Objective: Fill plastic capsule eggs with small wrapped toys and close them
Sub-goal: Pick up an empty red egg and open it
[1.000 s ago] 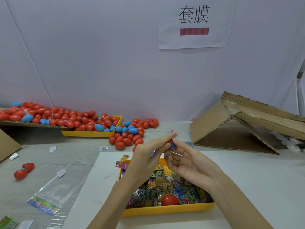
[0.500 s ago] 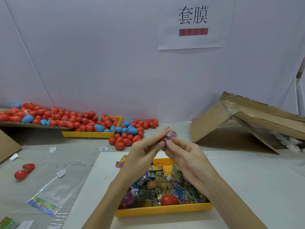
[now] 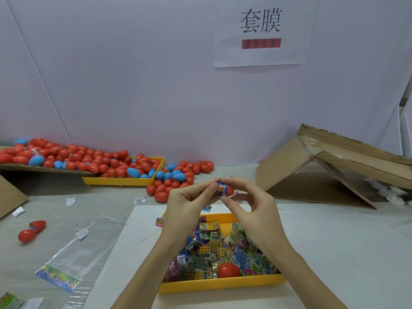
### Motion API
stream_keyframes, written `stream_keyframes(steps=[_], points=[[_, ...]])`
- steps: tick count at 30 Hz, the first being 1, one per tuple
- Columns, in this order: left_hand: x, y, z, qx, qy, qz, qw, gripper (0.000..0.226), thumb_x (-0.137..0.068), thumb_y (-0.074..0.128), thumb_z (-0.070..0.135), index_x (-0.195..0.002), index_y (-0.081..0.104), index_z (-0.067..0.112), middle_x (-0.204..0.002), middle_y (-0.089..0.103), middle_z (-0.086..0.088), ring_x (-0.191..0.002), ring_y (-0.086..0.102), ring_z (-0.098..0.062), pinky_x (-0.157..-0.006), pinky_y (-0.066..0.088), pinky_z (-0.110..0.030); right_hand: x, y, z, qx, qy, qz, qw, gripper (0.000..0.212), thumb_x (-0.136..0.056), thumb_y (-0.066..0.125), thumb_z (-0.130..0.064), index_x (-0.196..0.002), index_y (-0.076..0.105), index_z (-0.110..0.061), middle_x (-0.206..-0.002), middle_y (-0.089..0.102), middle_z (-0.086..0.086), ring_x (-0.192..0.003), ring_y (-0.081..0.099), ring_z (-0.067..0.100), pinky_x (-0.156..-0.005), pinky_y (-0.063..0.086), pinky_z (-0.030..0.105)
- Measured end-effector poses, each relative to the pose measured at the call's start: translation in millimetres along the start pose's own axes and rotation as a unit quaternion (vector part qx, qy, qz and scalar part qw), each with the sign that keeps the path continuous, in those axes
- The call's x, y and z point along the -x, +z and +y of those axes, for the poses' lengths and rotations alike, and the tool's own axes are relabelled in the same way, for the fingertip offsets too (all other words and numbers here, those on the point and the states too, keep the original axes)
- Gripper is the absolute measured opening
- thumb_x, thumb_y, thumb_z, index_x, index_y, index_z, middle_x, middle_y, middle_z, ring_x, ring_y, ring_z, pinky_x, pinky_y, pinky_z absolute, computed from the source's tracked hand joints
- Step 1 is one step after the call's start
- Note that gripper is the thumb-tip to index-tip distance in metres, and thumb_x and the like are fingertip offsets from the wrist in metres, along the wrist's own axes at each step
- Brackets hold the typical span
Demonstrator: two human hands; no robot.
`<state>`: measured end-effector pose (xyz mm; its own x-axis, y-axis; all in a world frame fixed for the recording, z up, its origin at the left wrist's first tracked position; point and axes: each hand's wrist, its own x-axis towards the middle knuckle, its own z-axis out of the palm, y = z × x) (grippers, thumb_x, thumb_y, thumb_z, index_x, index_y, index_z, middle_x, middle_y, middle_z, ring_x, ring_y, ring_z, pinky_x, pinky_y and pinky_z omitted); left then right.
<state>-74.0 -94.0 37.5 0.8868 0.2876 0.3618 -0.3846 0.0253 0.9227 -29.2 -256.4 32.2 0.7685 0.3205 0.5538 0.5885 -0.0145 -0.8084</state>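
Both hands meet above the yellow tray [image 3: 220, 285]. My left hand [image 3: 187, 210] and my right hand [image 3: 252, 208] pinch a red egg half [image 3: 229, 191] from either side, with a small wrapped toy [image 3: 221, 189] stuffed in its open end. The tray holds several wrapped toys [image 3: 214, 248] and one red egg piece [image 3: 228, 270]. A pile of red and blue eggs [image 3: 178, 175] lies behind the hands.
A second yellow tray [image 3: 120, 181] and a cardboard sheet [image 3: 33, 167] at the back left carry several more eggs. An open red egg [image 3: 31, 230] and a clear plastic bag [image 3: 73, 259] lie at the left. A collapsed cardboard box [image 3: 334, 166] stands at the right.
The hands have closed together on the egg half. The wrapped toy now sits in its open end.
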Motion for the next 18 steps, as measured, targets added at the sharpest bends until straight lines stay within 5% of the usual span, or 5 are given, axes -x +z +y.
stream_keyframes(steps=[10,14,18], points=[[-2,2,0,0.029,-0.053,-0.012,0.998,0.018,-0.098,0.068,0.019,-0.108,0.082,0.021,-0.104,0.080,-0.005,-0.100,0.077,-0.021,-0.080,0.060,-0.021,1,-1,1,0.047,-0.027,0.008,0.999,0.032,-0.094,0.069,-0.030,-0.125,0.070,-0.034,-0.117,0.070,-0.025,-0.111,0.066,0.007,-0.090,0.055,0.019],[-9,-9,-7,-0.116,-0.018,0.034,0.993,0.017,-0.102,0.062,0.020,-0.111,0.076,0.022,-0.101,0.080,0.009,-0.095,0.075,-0.008,-0.075,0.062,-0.024,-11,-18,-6,0.125,-0.051,0.063,0.989,0.034,-0.096,0.069,-0.027,-0.130,0.068,-0.024,-0.120,0.069,-0.014,-0.108,0.066,0.006,-0.092,0.055,0.022],[-14,-31,-19,-0.315,0.013,0.099,0.944,0.014,-0.101,0.065,0.022,-0.110,0.076,0.023,-0.097,0.075,0.017,-0.093,0.067,0.003,-0.077,0.049,-0.010,-52,-64,-12,0.261,-0.091,0.154,0.949,0.032,-0.094,0.073,-0.007,-0.125,0.068,-0.011,-0.119,0.068,0.001,-0.104,0.065,0.016,-0.095,0.055,0.030]])
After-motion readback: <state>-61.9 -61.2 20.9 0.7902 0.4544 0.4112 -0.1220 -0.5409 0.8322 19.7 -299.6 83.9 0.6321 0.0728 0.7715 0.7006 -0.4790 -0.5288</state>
